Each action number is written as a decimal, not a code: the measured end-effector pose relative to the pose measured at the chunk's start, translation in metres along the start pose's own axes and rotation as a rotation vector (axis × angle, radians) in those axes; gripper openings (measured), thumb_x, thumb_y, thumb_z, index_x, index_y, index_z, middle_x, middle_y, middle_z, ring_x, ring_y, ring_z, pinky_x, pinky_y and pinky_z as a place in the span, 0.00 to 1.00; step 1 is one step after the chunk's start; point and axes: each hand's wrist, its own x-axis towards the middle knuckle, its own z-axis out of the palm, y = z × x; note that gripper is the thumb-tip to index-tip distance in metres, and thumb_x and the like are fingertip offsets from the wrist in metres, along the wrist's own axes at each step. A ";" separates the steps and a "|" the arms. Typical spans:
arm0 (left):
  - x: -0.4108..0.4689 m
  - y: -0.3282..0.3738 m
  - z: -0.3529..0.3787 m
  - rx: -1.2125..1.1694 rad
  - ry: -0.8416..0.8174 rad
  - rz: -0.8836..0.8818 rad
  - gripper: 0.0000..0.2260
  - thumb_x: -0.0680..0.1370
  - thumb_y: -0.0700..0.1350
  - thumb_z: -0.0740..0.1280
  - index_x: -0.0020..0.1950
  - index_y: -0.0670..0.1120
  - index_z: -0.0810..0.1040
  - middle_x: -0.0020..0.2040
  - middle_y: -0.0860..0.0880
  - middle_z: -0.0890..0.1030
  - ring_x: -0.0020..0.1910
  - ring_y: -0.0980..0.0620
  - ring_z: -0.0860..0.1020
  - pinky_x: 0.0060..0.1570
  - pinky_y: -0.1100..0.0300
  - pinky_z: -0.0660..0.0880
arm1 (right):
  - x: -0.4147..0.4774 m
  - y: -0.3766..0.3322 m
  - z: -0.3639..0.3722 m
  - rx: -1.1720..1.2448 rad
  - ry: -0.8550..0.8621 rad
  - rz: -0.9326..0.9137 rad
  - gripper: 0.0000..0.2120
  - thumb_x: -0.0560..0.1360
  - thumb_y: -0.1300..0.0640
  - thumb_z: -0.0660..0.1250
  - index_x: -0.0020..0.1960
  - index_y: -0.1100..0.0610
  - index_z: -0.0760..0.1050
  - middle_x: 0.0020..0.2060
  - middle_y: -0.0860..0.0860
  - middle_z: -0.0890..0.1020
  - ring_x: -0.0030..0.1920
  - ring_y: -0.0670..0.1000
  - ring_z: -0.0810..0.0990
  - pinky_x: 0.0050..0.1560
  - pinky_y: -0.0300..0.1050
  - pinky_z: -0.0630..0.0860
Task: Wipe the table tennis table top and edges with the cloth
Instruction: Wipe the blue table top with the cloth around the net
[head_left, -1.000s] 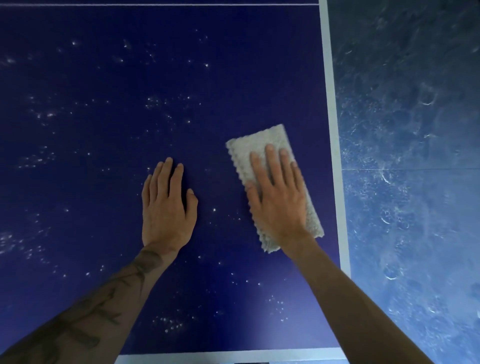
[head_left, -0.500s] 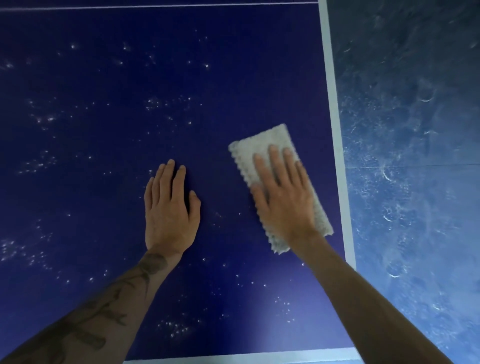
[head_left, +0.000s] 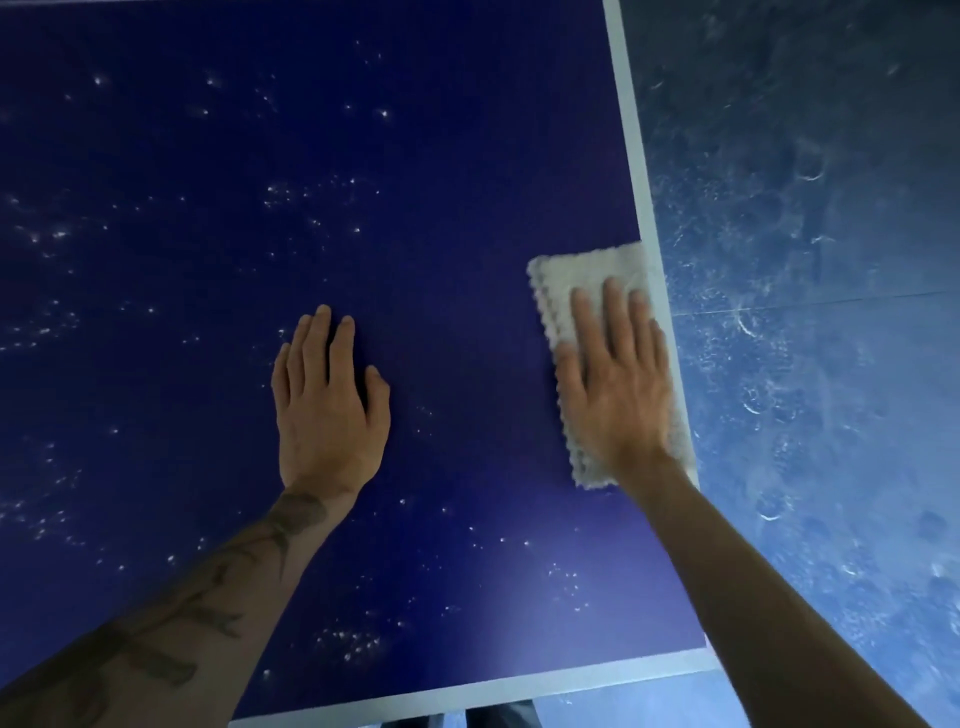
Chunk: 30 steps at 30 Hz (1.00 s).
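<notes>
View from above of a dark blue bench (head_left: 260, 156) dotted with white specks (head_left: 348, 644), with a white border line (head_left: 631, 156) along its right and near edges. A pale, folded cloth (head_left: 576, 270) lies flat at the right edge, overlapping the border line. The right hand (head_left: 618, 384) presses palm down on the cloth, fingers straight, close together and pointing away from the person; its grip is released, nothing curled round the cloth. The hand is slightly blurred. The left hand (head_left: 327, 410) rests palm down on the bare blue surface, well to the left of the cloth, fingers straight and together, thumb close in, grip released. Its forearm carries a dark tattoo (head_left: 208, 587). A mottled blue floor (head_left: 805, 312) shows beyond the right edge.
</notes>
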 end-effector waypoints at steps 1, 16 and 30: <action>0.000 0.000 0.000 -0.001 -0.002 -0.002 0.24 0.87 0.47 0.58 0.82 0.44 0.62 0.84 0.44 0.59 0.84 0.44 0.55 0.83 0.43 0.52 | 0.010 0.001 -0.003 0.005 0.014 0.073 0.29 0.88 0.42 0.46 0.87 0.48 0.51 0.86 0.55 0.52 0.86 0.59 0.49 0.85 0.60 0.51; -0.002 0.001 0.000 -0.022 0.023 0.025 0.23 0.87 0.48 0.56 0.81 0.43 0.63 0.84 0.43 0.60 0.84 0.44 0.55 0.83 0.42 0.52 | -0.008 0.007 -0.007 0.035 0.001 0.117 0.30 0.88 0.42 0.43 0.87 0.50 0.49 0.87 0.54 0.49 0.86 0.57 0.45 0.85 0.59 0.48; -0.085 -0.019 -0.017 -0.056 -0.017 0.200 0.21 0.85 0.49 0.57 0.76 0.40 0.70 0.78 0.41 0.69 0.77 0.42 0.67 0.77 0.39 0.63 | -0.029 -0.043 0.003 0.021 -0.017 0.058 0.30 0.88 0.43 0.43 0.88 0.49 0.45 0.87 0.55 0.46 0.86 0.58 0.43 0.85 0.60 0.47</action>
